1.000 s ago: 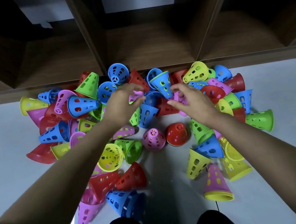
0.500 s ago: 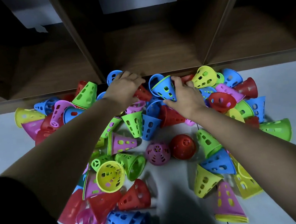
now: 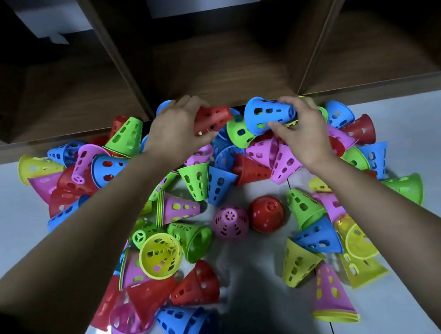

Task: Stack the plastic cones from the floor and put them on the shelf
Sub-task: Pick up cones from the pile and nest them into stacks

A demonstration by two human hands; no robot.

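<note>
Plastic cones (image 3: 196,181) are strewn in a loose heap on the floor (image 3: 428,134) directly in front of the shelf (image 3: 219,83), and two of them are being taken up at the side of the heap nearest it. A red cone (image 3: 214,117) is gripped by the left hand (image 3: 178,133), with the fingers curled over its wall and the thumb tucked beneath, just below the shelf's middle compartment. A blue cone (image 3: 268,114) is pinched at its wide end by the right hand (image 3: 304,133), thumb under and fingers over, a little further right along the shelf front. The blue cone is held on its side with its narrow end turned toward the red one; which end of the red cone faces it cannot be told, since much of it is covered by the hand. The pair is judged to be held level and close so that one can be slid into the other to begin a stack. A green cone (image 3: 238,133) is left lying just under the blue one. Further out from the shelf, an upright purple cone (image 3: 231,223) and an upright red cone (image 3: 267,214) are set side by side. No stack is visible in the shelf's compartments, so most of the work is judged to remain.
</note>
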